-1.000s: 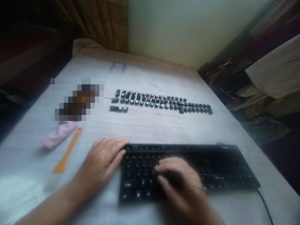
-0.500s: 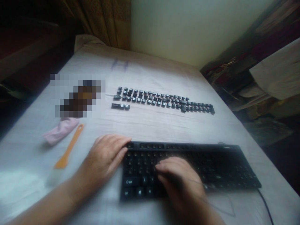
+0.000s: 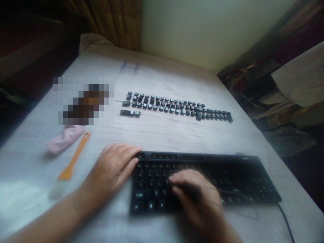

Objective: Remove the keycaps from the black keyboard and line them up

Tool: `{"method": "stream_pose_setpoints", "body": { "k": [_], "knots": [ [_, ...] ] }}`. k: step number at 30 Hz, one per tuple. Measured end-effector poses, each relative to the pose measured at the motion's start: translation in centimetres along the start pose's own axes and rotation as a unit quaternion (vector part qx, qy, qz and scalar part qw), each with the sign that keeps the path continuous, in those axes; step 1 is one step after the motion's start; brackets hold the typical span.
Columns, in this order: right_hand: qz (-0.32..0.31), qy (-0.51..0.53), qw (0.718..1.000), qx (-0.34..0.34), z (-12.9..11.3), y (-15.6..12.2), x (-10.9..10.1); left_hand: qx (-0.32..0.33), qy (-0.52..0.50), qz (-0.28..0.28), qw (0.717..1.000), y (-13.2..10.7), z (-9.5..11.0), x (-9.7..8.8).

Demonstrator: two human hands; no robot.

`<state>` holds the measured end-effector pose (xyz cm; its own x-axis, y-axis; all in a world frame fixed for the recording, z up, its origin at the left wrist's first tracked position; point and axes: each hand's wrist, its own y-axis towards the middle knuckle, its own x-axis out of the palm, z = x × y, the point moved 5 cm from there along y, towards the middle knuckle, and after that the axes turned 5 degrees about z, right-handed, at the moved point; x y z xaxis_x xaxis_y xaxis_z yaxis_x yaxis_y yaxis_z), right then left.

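Observation:
A black keyboard lies on the pale cloth in front of me. Its lower left keys still carry caps, while the rows above look bare, with small switch stems showing. My left hand grips the keyboard's upper left corner between thumb and fingers. Over the middle of the keys, my right hand is closed round a dark-handled keycap puller with thin wire loops trailing to the right. Its fingertips are close to the keys; blur hides whether they touch. Beyond the keyboard, loose black keycaps stand in rows.
Left of the keyboard lie an orange-handled brush and a folded pink cloth. A pixelated patch covers something behind the cloth. The keyboard's cable runs off the right front. A wall stands behind the bed-like surface.
The right hand and its puller have shifted slightly right, and the wire loops sit differently. The left hand keeps its hold, and the view has tipped a little.

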<state>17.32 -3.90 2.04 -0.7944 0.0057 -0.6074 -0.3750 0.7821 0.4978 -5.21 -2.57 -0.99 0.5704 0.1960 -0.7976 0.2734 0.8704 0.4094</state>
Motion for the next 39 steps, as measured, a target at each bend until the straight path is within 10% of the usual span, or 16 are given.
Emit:
{"method": "stream_pose_setpoints", "body": {
  "k": [28,39],
  "knots": [
    [0.07,0.084,0.989,0.095,0.6,-0.8,-0.7,-0.014,0.001,0.018,1.0,-0.1,-0.1,-0.3],
    [0.055,0.04,0.998,0.009,-0.5,-0.1,-0.5,0.018,-0.115,-0.004,0.993,0.0,5.8,0.3]
  ]
}}
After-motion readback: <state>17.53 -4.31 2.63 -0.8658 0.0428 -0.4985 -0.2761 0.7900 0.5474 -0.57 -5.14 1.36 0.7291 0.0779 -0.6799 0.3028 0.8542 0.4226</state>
